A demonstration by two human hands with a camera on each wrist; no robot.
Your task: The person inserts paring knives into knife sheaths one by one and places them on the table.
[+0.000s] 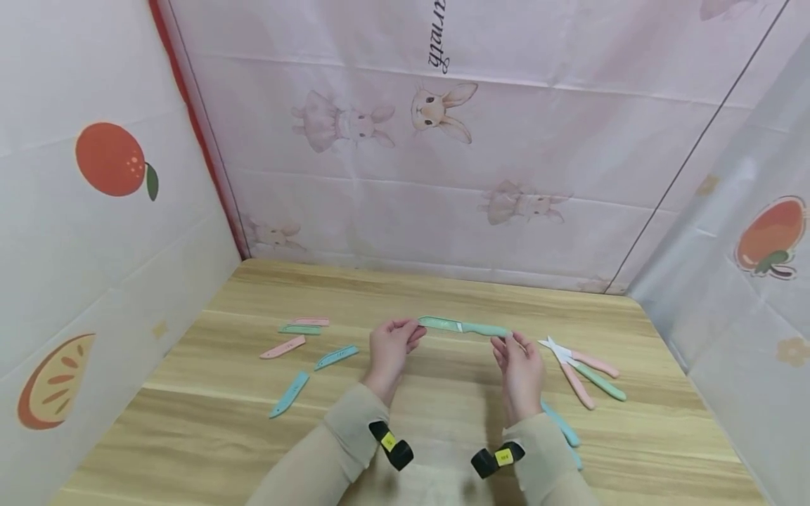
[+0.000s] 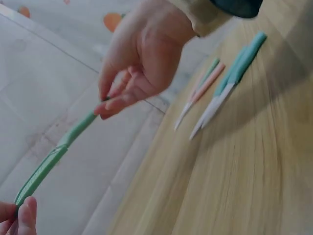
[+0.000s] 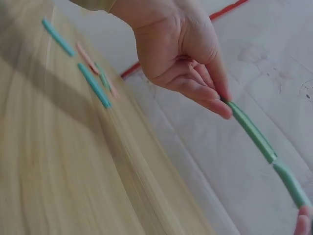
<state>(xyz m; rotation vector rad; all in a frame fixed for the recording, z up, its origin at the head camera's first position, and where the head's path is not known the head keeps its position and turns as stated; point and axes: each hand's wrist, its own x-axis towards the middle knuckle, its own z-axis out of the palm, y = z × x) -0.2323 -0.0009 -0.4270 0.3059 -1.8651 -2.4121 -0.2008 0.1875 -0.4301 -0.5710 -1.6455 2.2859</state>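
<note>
A green-handled knife [image 1: 486, 329] is raised above the table between both hands, its blade inside a green sheath [image 1: 439, 324]. My left hand [image 1: 389, 355] pinches the tip of the sheath between thumb and fingers. At the other end, my right hand [image 1: 522, 372] pinches the butt of the handle. In the left wrist view, the right hand [image 2: 151, 54] shows large at the handle, while fingertips of the left hand [image 2: 22, 218] grip the sheath at lower left. The right wrist view has the left hand [image 3: 181, 54] at the sheath tip.
Pink [image 1: 283, 347], green [image 1: 300, 329] and blue sheaths [image 1: 289, 395] lie at the left of the wooden table [image 1: 209, 422]. Bare knives with pink [image 1: 577, 386], green [image 1: 600, 381] and blue handles [image 1: 562, 424] lie at the right. Printed cloth walls [image 1: 380, 225] surround the table.
</note>
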